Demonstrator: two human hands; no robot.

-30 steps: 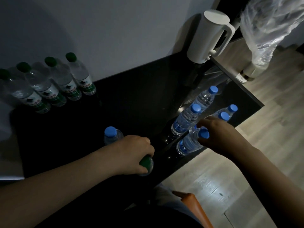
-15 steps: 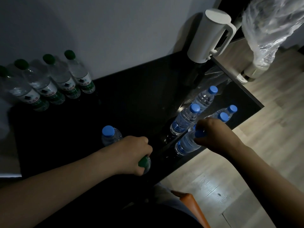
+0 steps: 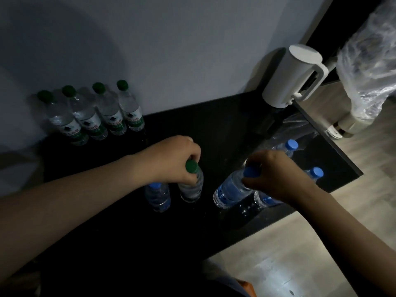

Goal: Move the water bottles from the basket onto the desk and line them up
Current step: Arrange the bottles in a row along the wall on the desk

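My left hand (image 3: 171, 159) grips a green-capped bottle (image 3: 191, 185) by its neck, held over the black desk (image 3: 214, 125). A blue-capped bottle (image 3: 157, 196) stands right beside it on the left. My right hand (image 3: 276, 174) holds a tilted blue-capped bottle (image 3: 230, 189) by its cap. Under that hand stands another blue-capped bottle (image 3: 265, 199), partly hidden. Two more blue-capped bottles (image 3: 291, 145) (image 3: 316, 173) stand behind it near the desk's right edge. Several green-capped bottles (image 3: 96, 116) are lined up against the wall at the back left. No basket is in view.
A white kettle (image 3: 289, 78) stands at the desk's back right corner. A crinkled clear plastic bag (image 3: 368, 67) hangs to its right over a pale fitting. The desk's right edge drops to a wooden floor (image 3: 300, 254). An orange object (image 3: 246, 288) shows at the bottom.
My left hand has lifted the green-capped bottle, so its body now shows. My right hand has tipped its blue-capped bottle leftward. The camera has tilted, shifting everything down in the frame.
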